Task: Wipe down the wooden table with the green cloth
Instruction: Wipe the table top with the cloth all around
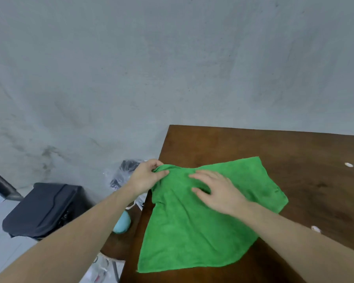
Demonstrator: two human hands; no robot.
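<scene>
A green cloth (192,227) lies spread over the left part of the dark wooden table (294,156), its near left edge hanging past the table's side. My left hand (147,176) pinches the cloth's far left corner at the table's edge. My right hand (217,190) lies on the middle of the cloth with fingers spread and fairly straight, pressing it down.
Small white scraps (348,164) lie on the table at the right, another scrap (315,228) near my right forearm. Left of the table on the floor stand a black case (45,209), a clear plastic bag (123,174) and a pale blue object (122,222). A grey wall rises behind.
</scene>
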